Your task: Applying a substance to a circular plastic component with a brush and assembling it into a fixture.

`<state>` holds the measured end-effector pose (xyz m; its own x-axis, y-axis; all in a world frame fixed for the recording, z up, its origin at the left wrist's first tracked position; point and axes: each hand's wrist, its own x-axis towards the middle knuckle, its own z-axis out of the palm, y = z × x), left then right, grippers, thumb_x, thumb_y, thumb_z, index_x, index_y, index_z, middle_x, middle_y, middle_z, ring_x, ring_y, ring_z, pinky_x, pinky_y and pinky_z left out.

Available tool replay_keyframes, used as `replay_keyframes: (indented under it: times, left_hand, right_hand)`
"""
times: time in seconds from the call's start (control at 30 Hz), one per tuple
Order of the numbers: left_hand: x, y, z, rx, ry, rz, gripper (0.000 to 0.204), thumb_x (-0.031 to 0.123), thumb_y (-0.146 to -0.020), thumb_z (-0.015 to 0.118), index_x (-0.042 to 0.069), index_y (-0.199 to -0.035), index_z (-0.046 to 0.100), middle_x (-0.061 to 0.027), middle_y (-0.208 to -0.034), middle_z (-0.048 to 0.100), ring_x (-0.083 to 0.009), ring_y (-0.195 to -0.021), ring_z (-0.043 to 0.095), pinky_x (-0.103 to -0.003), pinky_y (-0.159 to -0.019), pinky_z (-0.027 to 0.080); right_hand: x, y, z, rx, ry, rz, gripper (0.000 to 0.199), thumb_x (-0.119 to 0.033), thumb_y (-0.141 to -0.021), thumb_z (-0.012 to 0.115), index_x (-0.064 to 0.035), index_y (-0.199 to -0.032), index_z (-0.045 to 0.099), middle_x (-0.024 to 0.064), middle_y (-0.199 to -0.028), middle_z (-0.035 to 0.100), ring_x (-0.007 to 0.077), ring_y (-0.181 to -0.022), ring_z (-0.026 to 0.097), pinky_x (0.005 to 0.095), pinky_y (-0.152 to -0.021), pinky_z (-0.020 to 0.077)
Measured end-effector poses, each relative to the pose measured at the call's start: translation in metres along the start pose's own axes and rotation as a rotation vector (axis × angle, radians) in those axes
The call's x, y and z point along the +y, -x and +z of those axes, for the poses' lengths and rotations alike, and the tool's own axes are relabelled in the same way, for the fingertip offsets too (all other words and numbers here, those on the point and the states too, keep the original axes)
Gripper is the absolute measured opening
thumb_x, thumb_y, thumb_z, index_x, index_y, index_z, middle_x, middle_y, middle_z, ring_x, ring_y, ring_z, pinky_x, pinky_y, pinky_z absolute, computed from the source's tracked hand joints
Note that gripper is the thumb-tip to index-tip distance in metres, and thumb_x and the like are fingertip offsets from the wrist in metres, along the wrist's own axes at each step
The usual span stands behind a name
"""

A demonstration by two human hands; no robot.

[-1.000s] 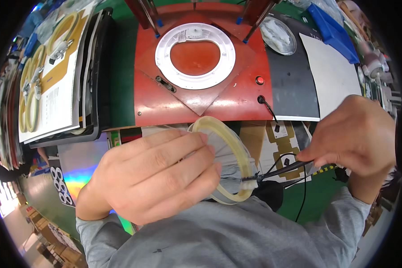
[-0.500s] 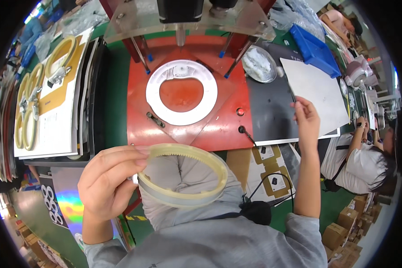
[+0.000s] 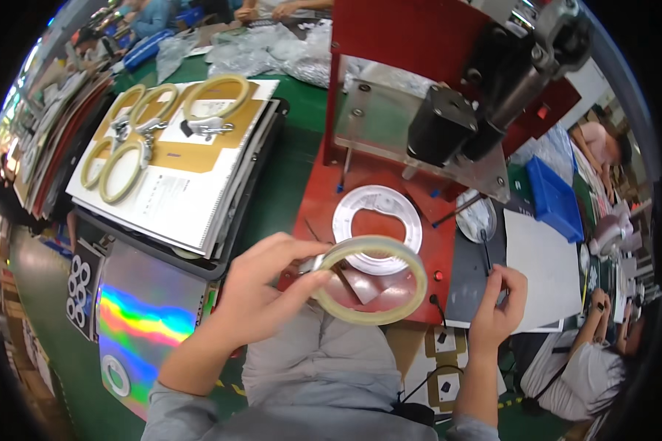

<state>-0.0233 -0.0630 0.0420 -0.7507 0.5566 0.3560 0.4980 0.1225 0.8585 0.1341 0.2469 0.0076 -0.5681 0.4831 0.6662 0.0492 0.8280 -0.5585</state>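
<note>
My left hand point(image 3: 268, 290) grips a pale yellow plastic ring point(image 3: 413, 301) at its left side, between thumb and fingers. The ring is tilted over the front of a red press base point(image 3: 312, 213) and hides part of it. On that base lies a flat white ring point(image 3: 345, 214) with a wide opening. My right hand point(image 3: 499, 305) is closed round a thin dark stick point(image 3: 487, 253), whose far end reaches the round dish point(image 3: 466, 198) of white paste. Whether the tip is in the paste is too small to tell.
Several yellow rings with metal fittings point(image 3: 121, 173) lie on a stack of white sheets point(image 3: 176, 209) at the left. The press's clear plate point(image 3: 382, 128) and black block point(image 3: 441, 125) overhang the base. A blue bin point(image 3: 552, 198) and white sheet point(image 3: 541, 272) are at the right.
The view has swung left, bringing more of the ring stack and press into sight. The yellow ring has turned in my left hand. The stick at my right hand now shows against the dish.
</note>
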Motion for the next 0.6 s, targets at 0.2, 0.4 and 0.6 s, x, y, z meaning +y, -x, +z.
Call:
replay_keyframes:
  times: [0.2,0.4,0.6]
  left_hand:
    - [-0.025,-0.010,0.053,0.168,0.297,-0.187,0.023,0.008,-0.095,0.075,0.000,-0.113,0.062,-0.0032,-0.085,0.066,-0.0056,-0.070,0.060,-0.023,-0.062,0.050]
    - [-0.018,-0.027,0.069,0.253,0.250,-0.268,0.023,0.012,-0.095,0.072,0.000,-0.107,0.055,-0.0069,-0.077,0.064,-0.0114,-0.063,0.062,-0.028,-0.058,0.050]
    - [-0.034,-0.039,0.077,0.316,0.166,-0.237,0.026,0.014,-0.092,0.073,0.001,-0.103,0.054,-0.0097,-0.075,0.064,-0.0188,-0.063,0.064,-0.033,-0.059,0.052]
  right_hand:
    - [-0.090,-0.016,0.046,-0.390,-0.178,-0.384,0.028,-0.009,-0.078,0.084,-0.0057,-0.102,0.071,0.0109,-0.100,0.065,0.0308,-0.088,0.061,0.0408,-0.078,0.0480]
    - [-0.101,-0.028,0.075,-0.468,-0.084,-0.465,0.030,-0.016,-0.074,0.087,-0.0056,-0.095,0.069,0.0078,-0.094,0.060,0.0300,-0.092,0.058,0.0423,-0.078,0.0450]
    - [-0.096,-0.048,0.080,-0.569,-0.059,-0.458,0.024,-0.012,-0.074,0.085,-0.0059,-0.089,0.068,0.0068,-0.091,0.061,0.0311,-0.091,0.057,0.0431,-0.080,0.0454]
